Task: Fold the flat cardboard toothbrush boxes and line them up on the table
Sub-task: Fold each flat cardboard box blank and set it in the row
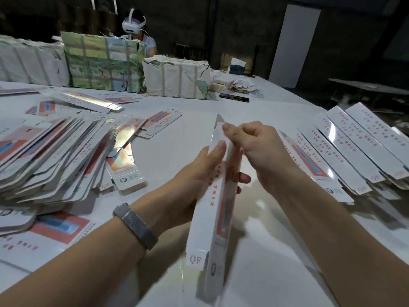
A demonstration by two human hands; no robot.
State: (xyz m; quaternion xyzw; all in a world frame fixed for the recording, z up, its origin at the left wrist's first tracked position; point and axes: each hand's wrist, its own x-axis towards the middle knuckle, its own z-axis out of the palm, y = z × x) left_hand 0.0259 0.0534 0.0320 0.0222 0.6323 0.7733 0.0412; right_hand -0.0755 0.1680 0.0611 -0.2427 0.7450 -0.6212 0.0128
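Note:
A long white toothbrush box (207, 220) with red print and "QF" at its near end stands on edge above the table centre. My left hand (194, 173) grips its middle from the left, thumb on the far side. My right hand (254, 149) pinches the flap at the box's far end. A large heap of flat boxes (48, 151) lies at the left. Folded boxes (345, 147) lie side by side in a row at the right.
Wrapped bundles (104, 63) stand along the table's far side, with a person wearing a white headset (134, 24) behind them. A dark phone (234, 97) and paper scraps (240, 85) lie at the far right. The white table (177, 138) shows between heap and row.

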